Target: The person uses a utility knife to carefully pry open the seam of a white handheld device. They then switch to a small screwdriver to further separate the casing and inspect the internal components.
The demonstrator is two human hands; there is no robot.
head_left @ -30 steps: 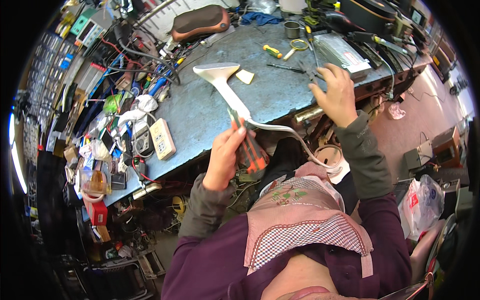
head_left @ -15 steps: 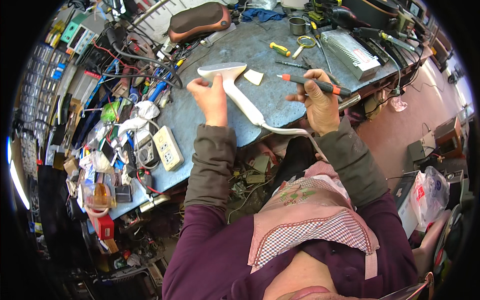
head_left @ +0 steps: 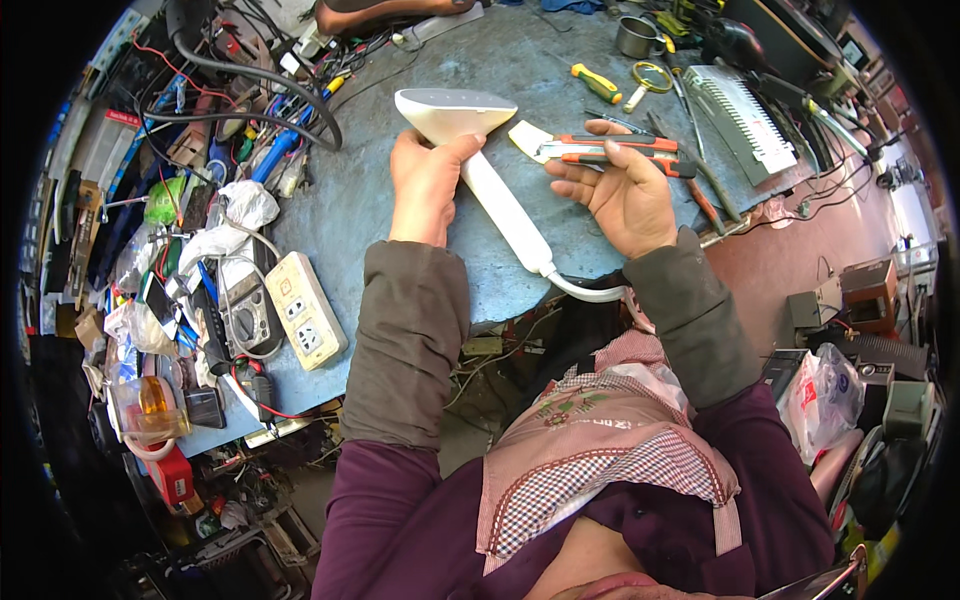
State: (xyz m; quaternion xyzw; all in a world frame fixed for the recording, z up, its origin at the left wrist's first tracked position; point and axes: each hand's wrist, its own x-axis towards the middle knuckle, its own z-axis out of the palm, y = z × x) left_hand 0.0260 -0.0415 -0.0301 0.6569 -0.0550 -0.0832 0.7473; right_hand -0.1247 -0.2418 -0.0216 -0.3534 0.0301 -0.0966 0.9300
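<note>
My left hand (head_left: 424, 185) is wrapped round the neck of a white handheld device (head_left: 508, 222), thumb over the front. It looks like a garment steamer, with a broad grey-topped head, a long handle and a pale cord (head_left: 588, 292) running from its end over the table edge. My right hand (head_left: 635, 208), palm turned up, grips a red-and-black handled tool (head_left: 625, 150) between thumb and fingers. Two parallel arms and a short metal tip show on it; its exact kind is unclear. Beside the tip lies a pale yellow scrap (head_left: 528, 140), partly behind the tool.
A yellow-green screwdriver (head_left: 597, 83), magnifying glass (head_left: 650, 78), metal cup (head_left: 638, 38) and finned metal box (head_left: 738, 122) lie at the back right. Pliers (head_left: 705, 200) sit by my right hand. Left are a power strip (head_left: 306, 312), a multimeter (head_left: 247, 315) and heaped cables.
My left hand has shifted from the device's head to a wrapped hold on its neck. The tool in my right hand has turned, now showing two arms. My view has shifted nearer.
</note>
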